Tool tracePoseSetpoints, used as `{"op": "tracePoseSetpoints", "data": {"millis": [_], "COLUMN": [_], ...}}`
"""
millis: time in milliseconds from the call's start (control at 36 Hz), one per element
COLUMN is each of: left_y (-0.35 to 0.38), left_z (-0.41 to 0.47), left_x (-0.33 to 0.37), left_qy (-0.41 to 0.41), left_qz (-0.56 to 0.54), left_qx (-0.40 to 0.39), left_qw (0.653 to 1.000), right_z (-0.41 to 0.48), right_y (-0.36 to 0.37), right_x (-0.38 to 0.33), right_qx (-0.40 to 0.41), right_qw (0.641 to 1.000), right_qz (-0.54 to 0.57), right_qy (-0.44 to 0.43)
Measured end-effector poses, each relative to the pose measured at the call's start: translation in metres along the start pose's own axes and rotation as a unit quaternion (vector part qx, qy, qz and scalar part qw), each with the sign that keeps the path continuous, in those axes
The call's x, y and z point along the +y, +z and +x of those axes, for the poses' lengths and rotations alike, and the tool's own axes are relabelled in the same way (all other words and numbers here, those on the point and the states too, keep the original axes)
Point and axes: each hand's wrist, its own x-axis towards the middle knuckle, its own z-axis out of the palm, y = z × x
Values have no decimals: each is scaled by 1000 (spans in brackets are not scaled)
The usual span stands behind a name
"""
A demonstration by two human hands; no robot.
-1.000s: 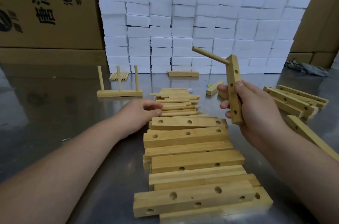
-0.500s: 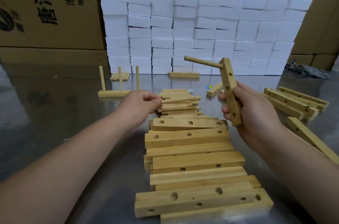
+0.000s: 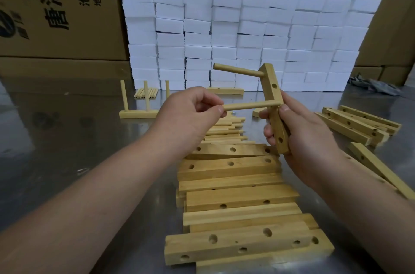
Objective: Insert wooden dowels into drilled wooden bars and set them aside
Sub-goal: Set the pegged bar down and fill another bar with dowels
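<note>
The table (image 3: pixel 56 139) is bare metal, smooth and semi-glossy, and it throws blurred reflections across the left of the frame. The bars (image 3: pixel 235 197) piled at lower centre are pale unfinished wood, matt and sanded smooth, with faint grain. The upright bar (image 3: pixel 275 114) at centre right, the upper dowel (image 3: pixel 238 71) and the lower dowel (image 3: pixel 249 106) are the same matt light wood. The white blocks (image 3: pixel 247 38) at upper centre look matt and foam-like. The cardboard boxes (image 3: pixel 56 15) along the top are brown, matt, black-printed. At the right edge a grey heap (image 3: pixel 377 86) lies crumpled; whether it is cloth or film cannot be told.
</note>
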Motion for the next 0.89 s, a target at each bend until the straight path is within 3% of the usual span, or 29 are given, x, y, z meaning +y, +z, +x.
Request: {"op": "tracePoseSetpoints", "data": {"millis": [472, 889], "left_y": [-1, 0], "left_z": [3, -2], "left_x": [-9, -9], "left_qy": [10, 80], "left_qz": [18, 123], "left_qx": [18, 12], "left_qw": [1000, 989], "right_z": [-3, -5], "right_y": [-1, 1], "right_x": [-6, -4], "right_qx": [-7, -24], "right_qw": [1000, 997], "right_qz": [-17, -59], "right_qy": [-22, -49]}}
